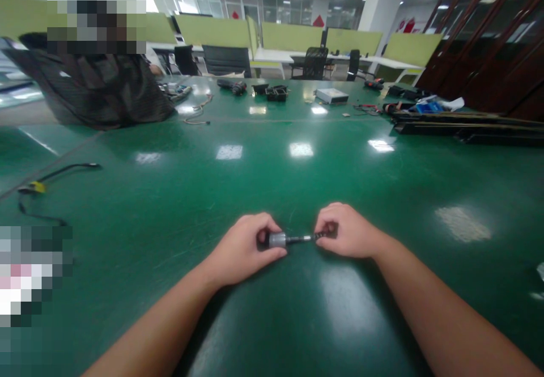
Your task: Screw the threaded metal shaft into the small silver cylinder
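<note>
My left hand [251, 248] is closed around a short grey cylinder [277, 240], thumb along its near side and fingers over the far side. A thin dark shaft [294, 240] with a silver section runs from the cylinder to the right, level with the table. At the shaft's other end, my right hand [346, 231] pinches a small dark ridged piece [319, 235] between thumb and fingers. The shaft and this piece line up and appear to touch; whether they are joined I cannot tell. Fingers hide part of both. Both hands are low over the green table [272, 184].
A dark bag [114, 90] stands at the back left, a person behind it. A cable [68, 168] lies on the left. Along the back are a power drill [232, 85], black parts [276, 92] and a silver box [331, 96]. Long black strips [463, 125] lie at right.
</note>
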Demonstrator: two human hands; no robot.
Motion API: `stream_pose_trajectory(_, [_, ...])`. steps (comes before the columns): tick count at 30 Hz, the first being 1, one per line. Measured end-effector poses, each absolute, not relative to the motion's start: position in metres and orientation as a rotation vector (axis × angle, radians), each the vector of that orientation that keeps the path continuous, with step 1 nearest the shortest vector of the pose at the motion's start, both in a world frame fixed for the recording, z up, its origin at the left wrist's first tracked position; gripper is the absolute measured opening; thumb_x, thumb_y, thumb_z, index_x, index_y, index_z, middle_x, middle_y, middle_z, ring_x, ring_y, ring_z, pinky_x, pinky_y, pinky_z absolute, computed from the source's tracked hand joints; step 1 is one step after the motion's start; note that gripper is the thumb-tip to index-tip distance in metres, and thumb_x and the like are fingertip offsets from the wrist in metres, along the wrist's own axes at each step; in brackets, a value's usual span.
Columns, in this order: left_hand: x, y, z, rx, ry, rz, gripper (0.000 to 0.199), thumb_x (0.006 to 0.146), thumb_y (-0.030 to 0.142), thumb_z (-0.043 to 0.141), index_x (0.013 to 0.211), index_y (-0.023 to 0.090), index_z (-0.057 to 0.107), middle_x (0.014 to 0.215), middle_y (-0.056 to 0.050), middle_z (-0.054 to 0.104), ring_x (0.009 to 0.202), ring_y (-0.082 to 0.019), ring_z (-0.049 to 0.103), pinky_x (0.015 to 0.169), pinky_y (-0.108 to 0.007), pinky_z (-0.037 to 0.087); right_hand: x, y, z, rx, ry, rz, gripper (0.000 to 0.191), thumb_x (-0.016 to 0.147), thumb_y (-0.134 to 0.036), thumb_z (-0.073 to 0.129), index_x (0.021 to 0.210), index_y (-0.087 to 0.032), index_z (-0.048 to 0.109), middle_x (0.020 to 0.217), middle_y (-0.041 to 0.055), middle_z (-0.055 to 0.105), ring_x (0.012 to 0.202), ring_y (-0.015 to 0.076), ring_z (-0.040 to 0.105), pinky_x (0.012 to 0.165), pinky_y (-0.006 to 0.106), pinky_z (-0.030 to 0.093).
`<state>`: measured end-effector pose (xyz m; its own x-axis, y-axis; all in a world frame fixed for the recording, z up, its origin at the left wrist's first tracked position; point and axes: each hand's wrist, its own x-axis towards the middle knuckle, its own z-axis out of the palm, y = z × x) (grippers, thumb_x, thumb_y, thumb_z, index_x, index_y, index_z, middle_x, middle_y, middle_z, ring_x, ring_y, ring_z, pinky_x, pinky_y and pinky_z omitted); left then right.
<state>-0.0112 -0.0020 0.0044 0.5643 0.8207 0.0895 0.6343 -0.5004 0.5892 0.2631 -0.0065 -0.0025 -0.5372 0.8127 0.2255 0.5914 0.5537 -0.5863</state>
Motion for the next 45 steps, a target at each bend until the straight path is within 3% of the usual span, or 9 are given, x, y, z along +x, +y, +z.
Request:
stream_pose_trajectory(8, [-0.011, -0.001, 0.002, 2.313, 1.161, 0.499, 0.026, 0.079, 0.041, 0.076, 0.092, 0.020, 0.066, 0.079, 0.001, 0.062, 0.073, -0.017, 0.057, 0.069, -0.029, 0.040, 0.246, -0.009, -0.008, -1.130, -2.247, 0.660, 0.006, 0.073, -0.017, 0.078, 0.076, -0.018, 0.073, 0.069, -0.0024, 0.068, 0.063, 0.0119, 0.059, 0.074, 0.029, 0.041])
stream_pose_trajectory(13, [-0.011, -0.002, 0.002, 2.320, 1.143, 0.515, 0.024, 0.078, 0.036, 0.077, 0.094, 0.021, 0.066, 0.080, 0.001, 0.062, 0.074, -0.018, 0.057, 0.069, -0.029, 0.041, 0.226, -0.013, -0.013, -1.059, -2.221, 0.674, 0.022, 0.074, -0.014, 0.078, 0.094, -0.021, 0.075, 0.086, 0.0005, 0.073, 0.079, 0.0157, 0.065, 0.082, 0.031, 0.043])
stream_pose_trajectory(16, [-0.012, -0.002, 0.003, 2.329, 1.133, 0.522, 0.029, 0.077, 0.041, 0.078, 0.096, 0.021, 0.067, 0.080, 0.001, 0.062, 0.075, -0.018, 0.058, 0.069, -0.029, 0.041, 0.224, -0.014, -0.014, -1.089, -2.211, 0.677, 0.016, 0.078, -0.014, 0.076, 0.092, -0.021, 0.073, 0.084, 0.0003, 0.073, 0.079, 0.0156, 0.065, 0.082, 0.032, 0.044])
stream_pose_trajectory(21, [-0.011, -0.002, 0.005, 2.297, 1.117, 0.553, 0.024, 0.091, 0.044, 0.063, 0.098, 0.021, 0.069, 0.078, 0.000, 0.065, 0.072, -0.016, 0.058, 0.068, -0.028, 0.042, 0.226, -0.015, -0.013, -1.067, -2.235, 0.665, 0.012, 0.082, -0.019, 0.075, 0.094, -0.021, 0.074, 0.086, 0.0013, 0.073, 0.081, 0.0165, 0.065, 0.083, 0.033, 0.043])
stream_pose_trajectory(30, [-0.010, -0.002, 0.006, 2.309, 1.143, 0.520, 0.023, 0.080, 0.038, 0.075, 0.096, 0.022, 0.069, 0.080, 0.000, 0.065, 0.074, -0.018, 0.058, 0.070, -0.029, 0.042, 0.224, -0.015, -0.011, -1.053, -2.234, 0.662, 0.013, 0.081, -0.020, 0.076, 0.094, -0.021, 0.074, 0.087, 0.0010, 0.073, 0.083, 0.0168, 0.065, 0.084, 0.034, 0.041])
stream_pose_trajectory(45, [-0.012, -0.002, 0.003, 2.305, 1.127, 0.533, 0.023, 0.082, 0.038, 0.075, 0.096, 0.022, 0.067, 0.084, 0.000, 0.065, 0.078, -0.019, 0.059, 0.074, -0.030, 0.042, 0.225, -0.015, -0.012, -1.050, -2.198, 0.690, 0.009, 0.079, -0.019, 0.075, 0.087, -0.021, 0.071, 0.079, -0.0011, 0.070, 0.075, 0.0154, 0.063, 0.083, 0.033, 0.041])
